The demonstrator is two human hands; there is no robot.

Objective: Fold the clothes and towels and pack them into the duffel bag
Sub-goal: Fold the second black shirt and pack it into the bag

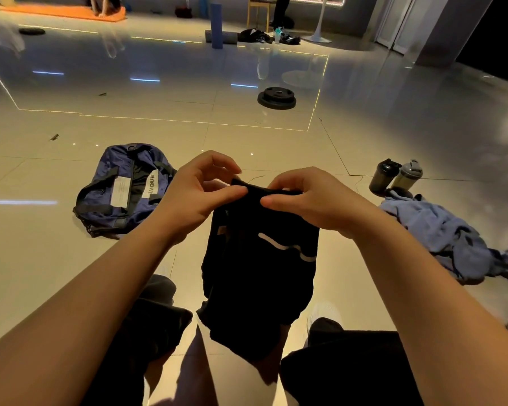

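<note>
Glossy beige tiled floor (276,136) of a dim gym room carries everything noted. Black fabric garment with pale reflective stripes (258,276) hangs in the air between the person's knees, its lower end close to or on the floor. Left hand (200,194) pinches the top edge between thumb and curled fingers; right hand (314,197) does the same just beside it, so each grip is narrow and closed on cloth. Judgement: the folding step is in hand, with the garment held up by one edge for squaring; packing has not begun for this item. The next move calls for laying or doubling it flat without trapping the hanging corner. Navy blue fabric duffel bag with black straps (121,191) lies unzipped to the left, near; open floor separates it from the garment. Crumpled light blue towel (440,238) lies to the right, apparently unfolded, beside two dark shaker bottles (396,177). Black round weight plate (277,97) lies well apart, beyond the working area.
</note>
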